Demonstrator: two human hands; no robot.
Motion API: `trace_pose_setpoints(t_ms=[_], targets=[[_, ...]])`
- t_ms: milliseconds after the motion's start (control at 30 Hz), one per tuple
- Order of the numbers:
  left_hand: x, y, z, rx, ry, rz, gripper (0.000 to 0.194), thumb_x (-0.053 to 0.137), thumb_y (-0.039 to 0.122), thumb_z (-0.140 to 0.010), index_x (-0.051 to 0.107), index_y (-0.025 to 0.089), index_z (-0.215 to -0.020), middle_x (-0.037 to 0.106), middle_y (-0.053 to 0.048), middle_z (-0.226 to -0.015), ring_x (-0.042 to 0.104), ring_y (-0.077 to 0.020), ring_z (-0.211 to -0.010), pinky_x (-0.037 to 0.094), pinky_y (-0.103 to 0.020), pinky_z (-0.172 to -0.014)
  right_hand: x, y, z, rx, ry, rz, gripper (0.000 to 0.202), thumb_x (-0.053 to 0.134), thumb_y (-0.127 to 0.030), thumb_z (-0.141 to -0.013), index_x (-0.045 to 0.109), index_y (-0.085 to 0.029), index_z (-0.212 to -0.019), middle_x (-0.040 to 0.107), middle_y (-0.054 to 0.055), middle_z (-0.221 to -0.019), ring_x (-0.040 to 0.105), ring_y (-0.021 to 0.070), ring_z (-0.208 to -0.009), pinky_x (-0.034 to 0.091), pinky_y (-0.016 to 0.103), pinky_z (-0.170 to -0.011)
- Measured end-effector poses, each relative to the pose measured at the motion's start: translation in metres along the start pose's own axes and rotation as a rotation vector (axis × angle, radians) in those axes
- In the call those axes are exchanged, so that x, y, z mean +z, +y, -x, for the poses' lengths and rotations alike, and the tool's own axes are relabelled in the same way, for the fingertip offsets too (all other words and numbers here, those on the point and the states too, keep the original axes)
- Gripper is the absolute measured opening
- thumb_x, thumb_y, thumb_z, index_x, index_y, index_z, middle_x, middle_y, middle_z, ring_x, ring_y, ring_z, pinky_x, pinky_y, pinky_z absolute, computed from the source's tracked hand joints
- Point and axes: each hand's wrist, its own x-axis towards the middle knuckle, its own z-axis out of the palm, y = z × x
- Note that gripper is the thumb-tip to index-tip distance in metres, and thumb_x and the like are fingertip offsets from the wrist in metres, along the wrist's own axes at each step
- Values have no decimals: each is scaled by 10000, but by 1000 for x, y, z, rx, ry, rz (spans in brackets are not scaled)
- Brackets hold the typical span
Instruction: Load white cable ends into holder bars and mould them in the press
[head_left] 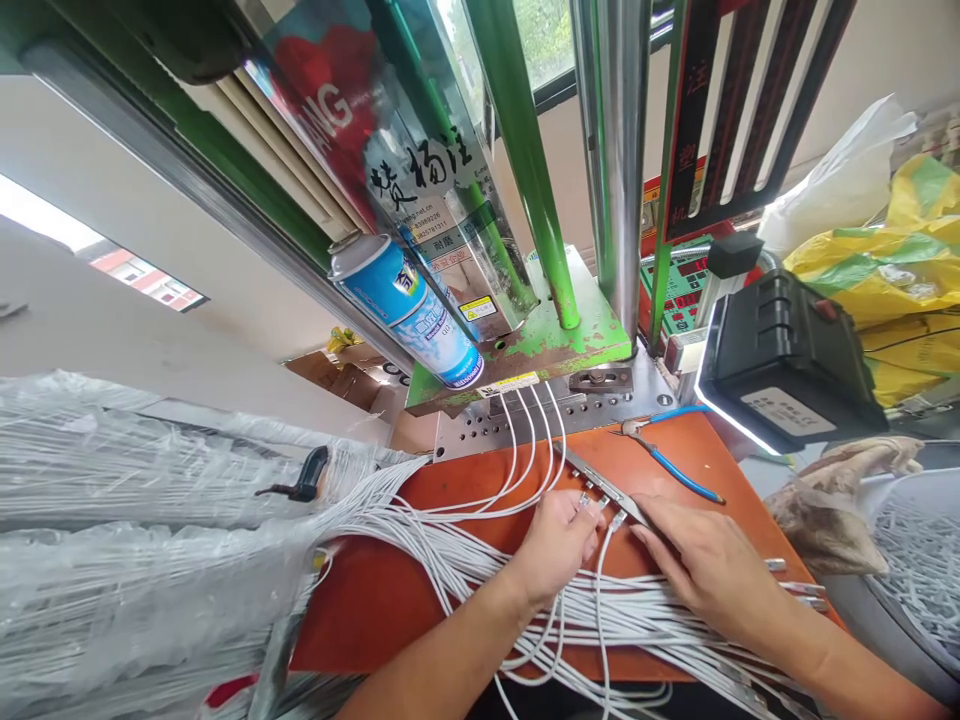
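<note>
My left hand (555,545) rests on the orange work mat (375,600), fingers pinched on the metal connector end of a white cable (600,580). My right hand (712,570) lies flat beside it, fingertips pressing a slim metal fixture bar (600,487) that carries several connector tips. A thick bundle of white cables (465,575) runs under both wrists. Several white cables (525,440) loop from the mat up into the metal mould plate (480,425) of the green press.
A blue spray can (409,310) leans on the rusty green press base (555,345). Blue-handled pliers (675,470) lie at the mat's back. A black box (787,350) and yellow bags (892,270) sit right. Plastic-wrapped cable bundles (150,560) fill the left; a bin of cables (922,570) stands far right.
</note>
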Motion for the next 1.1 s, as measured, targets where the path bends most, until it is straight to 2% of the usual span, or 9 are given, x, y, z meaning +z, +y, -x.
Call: trace_pose_setpoints(t_ms=[133, 200, 300, 367, 533, 667, 733, 900, 1100], targets=[[-14, 10, -1, -86, -145, -63, 502, 635, 658, -856, 590, 161, -910, 654, -21, -638, 589, -131, -432, 382, -204, -415, 2, 0, 0, 18, 81, 45, 262, 388, -337, -1105, 603, -203, -1170, 731, 84, -1013, 710, 239, -879, 496, 355, -753], [-25, 15, -2, -40, -125, -94, 512, 672, 657, -833, 610, 149, -854, 668, -39, -685, 650, -150, -511, 469, -232, -473, 2, 0, 0, 25, 91, 43, 269, 385, -330, -1105, 601, -201, -1199, 732, 85, -1039, 713, 242, -909, 508, 359, -778], [-36, 17, -6, -19, -78, -157, 556, 699, 677, -803, 620, 132, -724, 636, -43, -612, 622, -138, -481, 490, -251, -493, 1, 0, -1, 19, 90, 31, 285, 382, -330, -1106, 605, -200, -1225, 731, 84, -1042, 716, 248, -937, 520, 368, -801], [-40, 17, -9, -54, -94, -170, 581, 697, 701, -786, 638, 125, -750, 629, -40, -588, 591, -134, -433, 449, -243, -442, 1, 0, -1, 26, 84, 23, 283, 383, -337, -1105, 612, -205, -1204, 729, 77, -1016, 714, 247, -918, 520, 369, -791], [-39, 20, -15, -86, -126, -190, 530, 680, 661, -819, 650, 132, -804, 557, 25, -527, 468, -79, -355, 335, -197, -361, -2, -2, -2, 45, 43, -1, 284, 376, -342, -1104, 619, -210, -1038, 718, 72, -954, 700, 238, -857, 503, 362, -753], [-34, 24, -18, -95, -133, -214, 487, 657, 626, -853, 638, 145, -781, 502, 55, -508, 391, -49, -344, 302, -176, -344, -5, -5, -3, -2, 19, -39, 262, 384, -335, -1104, 611, -206, -1108, 716, 61, -954, 692, 226, -838, 498, 354, -727], [-32, 24, -18, -101, -134, -218, 488, 649, 631, -859, 632, 149, -783, 493, 60, -507, 385, -49, -341, 303, -175, -342, -5, -5, -2, -20, 22, -35, 256, 388, -328, -1102, 613, -208, -1127, 721, 57, -956, 693, 224, -832, 503, 352, -720], [-30, 23, -15, -103, -136, -216, 517, 639, 668, -853, 608, 158, -770, 524, 42, -511, 434, -68, -344, 337, -189, -351, 0, -1, 0, 22, 164, 55, 282, 396, -326, -1094, 622, -190, -1193, 738, 107, -1098, 719, 259, -945, 541, 380, -793], [-30, 23, -14, -112, -118, -218, 530, 653, 676, -849, 627, 151, -778, 504, 49, -504, 409, -59, -347, 323, -182, -352, -3, -1, -1, 2, 113, -1, 265, 403, -317, -1095, 614, -199, -1204, 738, 105, -1100, 711, 253, -971, 545, 379, -823]])
